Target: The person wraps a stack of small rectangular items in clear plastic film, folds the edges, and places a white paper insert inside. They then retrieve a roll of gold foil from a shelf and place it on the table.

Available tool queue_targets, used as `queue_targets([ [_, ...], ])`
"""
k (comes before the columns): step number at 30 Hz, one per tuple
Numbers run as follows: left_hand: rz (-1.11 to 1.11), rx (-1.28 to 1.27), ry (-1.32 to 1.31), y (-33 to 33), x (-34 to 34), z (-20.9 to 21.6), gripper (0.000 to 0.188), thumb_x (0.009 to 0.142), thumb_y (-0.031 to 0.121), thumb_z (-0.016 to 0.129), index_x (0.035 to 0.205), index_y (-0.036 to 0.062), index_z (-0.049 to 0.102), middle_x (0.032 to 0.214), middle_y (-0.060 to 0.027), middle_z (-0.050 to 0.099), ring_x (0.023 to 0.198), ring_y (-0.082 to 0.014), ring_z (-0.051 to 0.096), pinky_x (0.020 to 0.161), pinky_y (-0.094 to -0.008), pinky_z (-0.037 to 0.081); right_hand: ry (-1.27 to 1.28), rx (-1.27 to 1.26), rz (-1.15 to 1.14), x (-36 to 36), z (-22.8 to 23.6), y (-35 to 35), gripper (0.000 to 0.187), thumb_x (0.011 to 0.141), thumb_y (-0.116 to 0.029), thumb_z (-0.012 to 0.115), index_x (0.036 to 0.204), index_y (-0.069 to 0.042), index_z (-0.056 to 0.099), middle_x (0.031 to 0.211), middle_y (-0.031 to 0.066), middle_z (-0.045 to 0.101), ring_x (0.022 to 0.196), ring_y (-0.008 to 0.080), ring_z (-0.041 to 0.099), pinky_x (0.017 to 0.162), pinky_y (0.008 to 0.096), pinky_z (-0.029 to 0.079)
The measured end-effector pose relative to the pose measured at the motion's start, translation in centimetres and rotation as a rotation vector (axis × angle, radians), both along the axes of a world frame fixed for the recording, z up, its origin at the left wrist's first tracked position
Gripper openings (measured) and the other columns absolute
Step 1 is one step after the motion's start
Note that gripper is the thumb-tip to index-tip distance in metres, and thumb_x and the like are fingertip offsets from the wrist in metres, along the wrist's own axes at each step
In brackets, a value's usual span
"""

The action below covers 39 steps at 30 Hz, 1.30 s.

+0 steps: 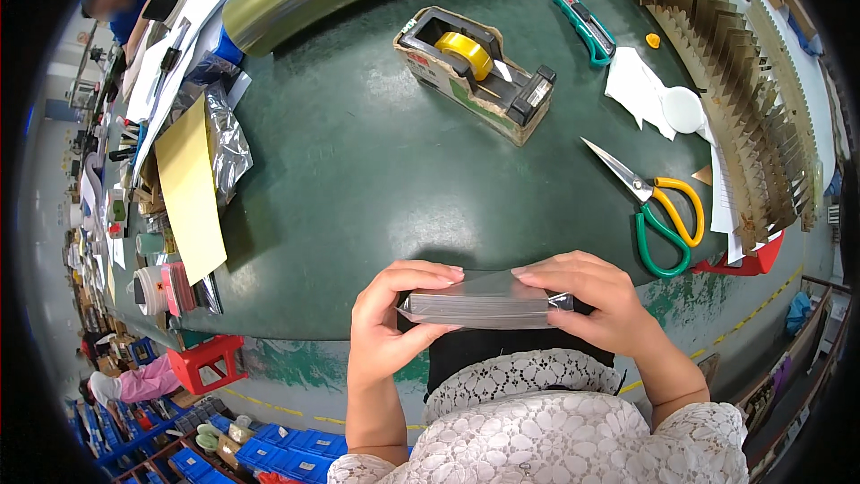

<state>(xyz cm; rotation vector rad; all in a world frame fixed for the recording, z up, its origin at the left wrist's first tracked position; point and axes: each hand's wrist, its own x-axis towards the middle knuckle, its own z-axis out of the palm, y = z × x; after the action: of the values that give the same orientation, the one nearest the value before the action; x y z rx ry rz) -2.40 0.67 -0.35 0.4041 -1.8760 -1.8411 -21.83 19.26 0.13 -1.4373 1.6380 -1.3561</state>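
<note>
Left hand (pixel 378 327), right hand (pixel 607 306) grasping clear-film-wrapped grey rectangular stack (pixel 479 309) between fingers (pixel 421 274) and thumbs (pixel 423 335); press evenly, edges square

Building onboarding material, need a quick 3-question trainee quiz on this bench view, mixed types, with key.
1. Open: what do the left hand and right hand hold between them?
2. True or false: the scissors have one yellow handle and one green handle.
3. Multiple choice: from the wearer's view, where does the utility knife lie relative to the tape dispenser?
A) to its left
B) to its right
C) on top of it

Key:
1. A stack of thin layers in clear plastic wrap, one hand at each end.
2. True.
3. B
</note>
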Motion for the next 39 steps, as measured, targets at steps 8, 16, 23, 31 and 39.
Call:
queue_targets([
  [8, 0.019, 0.006, -0.003, 0.2, 0.1, -0.1, 0.044, 0.066, -0.003, 0.085, 0.106, -0.0002, 0.066, 0.110, -0.0168, 0.069, 0.109, -0.0311, 0.067, 0.093, -0.0402, 0.053, -0.039, 0.006, 0.003, -0.7, 0.2, 0.2, 0.034, 0.077, 0.000, 0.072, 0.112, -0.002, 0.072, 0.110, 0.0103, 0.074, 0.100, 0.0273, 0.069, 0.088, 0.0374, 0.051],
  [16, 0.017, -0.022, -0.014, 0.0, 0.1, -0.1, 0.044, 0.066, -0.001, 0.086, 0.105, 0.0008, 0.067, 0.109, -0.0158, 0.070, 0.108, -0.0311, 0.067, 0.092, -0.0402, 0.054, 0.120, -0.078, -0.067, -0.9, -0.1, 0.2, 0.029, 0.076, 0.005, 0.073, 0.103, -0.004, 0.073, 0.103, 0.0065, 0.075, 0.089, 0.0228, 0.070, 0.078, 0.0343, 0.053],
  [23, 0.043, -0.063, -0.009, 0.1, -0.1, 0.1, 0.038, 0.064, -0.001, 0.086, 0.099, 0.0020, 0.069, 0.106, -0.0154, 0.071, 0.105, -0.0304, 0.069, 0.088, -0.0395, 0.054, 0.204, -0.077, -0.149, -0.8, -0.1, 1.0, 0.028, 0.073, 0.006, 0.073, 0.098, -0.005, 0.073, 0.097, 0.0068, 0.075, 0.085, 0.0229, 0.071, 0.074, 0.0338, 0.052],
  [31, 0.061, -0.071, 0.003, 0.2, -0.2, -0.3, 0.037, 0.064, -0.002, 0.085, 0.097, 0.0017, 0.069, 0.104, -0.0160, 0.072, 0.103, -0.0306, 0.069, 0.088, -0.0391, 0.055, 0.092, -0.067, -0.169, -1.1, -0.1, 1.9, 0.027, 0.075, 0.007, 0.072, 0.099, -0.003, 0.072, 0.097, 0.0093, 0.073, 0.085, 0.0250, 0.069, 0.075, 0.0348, 0.051],
  [39, 0.047, -0.076, 0.041, 0.1, -0.1, -0.7, 0.037, 0.065, -0.005, 0.083, 0.098, 0.0010, 0.067, 0.101, -0.0158, 0.071, 0.102, -0.0319, 0.069, 0.089, -0.0410, 0.055, 0.105, -0.076, -0.187, -1.4, -0.5, 2.5, 0.025, 0.077, 0.007, 0.072, 0.099, -0.002, 0.072, 0.097, 0.0095, 0.072, 0.084, 0.0241, 0.067, 0.074, 0.0339, 0.051],
])
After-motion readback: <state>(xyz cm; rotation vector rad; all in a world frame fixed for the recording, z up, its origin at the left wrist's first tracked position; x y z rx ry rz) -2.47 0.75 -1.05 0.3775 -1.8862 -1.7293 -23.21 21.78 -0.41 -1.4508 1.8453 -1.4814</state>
